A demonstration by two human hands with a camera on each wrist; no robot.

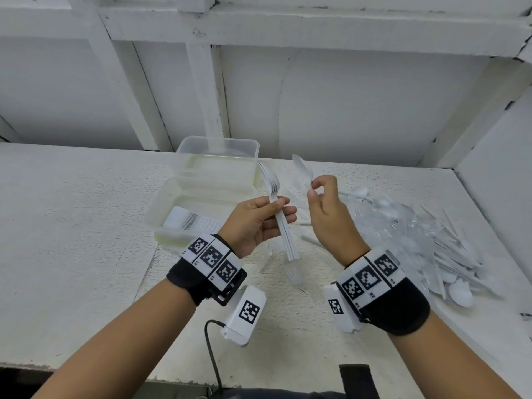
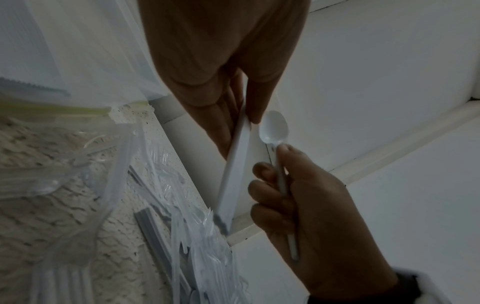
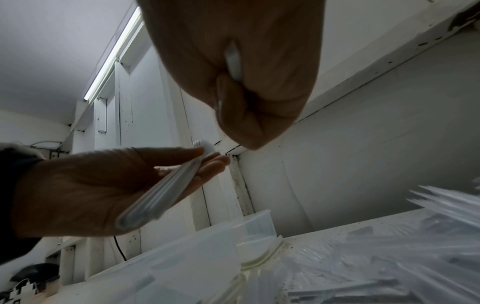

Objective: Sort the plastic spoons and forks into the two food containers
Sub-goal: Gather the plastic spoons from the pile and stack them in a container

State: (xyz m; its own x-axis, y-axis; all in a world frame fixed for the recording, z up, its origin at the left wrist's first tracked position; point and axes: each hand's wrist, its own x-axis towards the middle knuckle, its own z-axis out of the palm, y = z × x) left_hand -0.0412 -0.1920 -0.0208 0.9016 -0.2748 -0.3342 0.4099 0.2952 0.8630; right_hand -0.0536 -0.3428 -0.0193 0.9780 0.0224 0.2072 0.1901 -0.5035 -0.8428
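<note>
Above the white surface, the left hand clasps a nested stack of spoons, likely collecting them for the near container. The right hand holds one spoon, grip pinching its handle, beside the unsorted pile.

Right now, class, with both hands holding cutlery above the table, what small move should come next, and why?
Probably the right hand should bring its single spoon across to the stack that the left hand holds, if that stack is spoons; otherwise to the spoons' container.
</note>
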